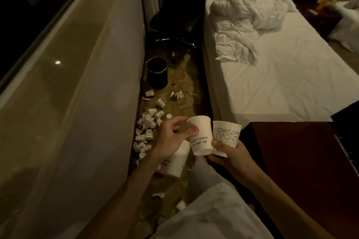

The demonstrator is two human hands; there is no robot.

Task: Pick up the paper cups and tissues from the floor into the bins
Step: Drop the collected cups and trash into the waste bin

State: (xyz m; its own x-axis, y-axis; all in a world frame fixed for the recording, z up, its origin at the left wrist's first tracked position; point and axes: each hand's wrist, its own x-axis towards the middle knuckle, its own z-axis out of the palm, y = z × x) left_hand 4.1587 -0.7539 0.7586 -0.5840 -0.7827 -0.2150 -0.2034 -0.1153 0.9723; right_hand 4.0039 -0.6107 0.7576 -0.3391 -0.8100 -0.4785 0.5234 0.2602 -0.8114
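My left hand (172, 137) pinches the rim of a white printed paper cup (201, 139). A second white cup (178, 162) sits just under that wrist; whether the hand holds it I cannot tell. My right hand (230, 154) grips a paper cup with line drawings (226, 135), touching the first cup's side. Several small paper cups (158, 114) and crumpled tissues (146, 121) lie scattered along the floor by the left wall. A black round bin (157, 73) stands open farther down the strip of floor.
The floor strip is narrow, between a pale wall under a window (87, 103) on the left and a bed (281, 75) with rumpled white sheets on the right. A black office chair (174, 25) stands beyond the bin. A dark wooden table (295, 161) is close on my right.
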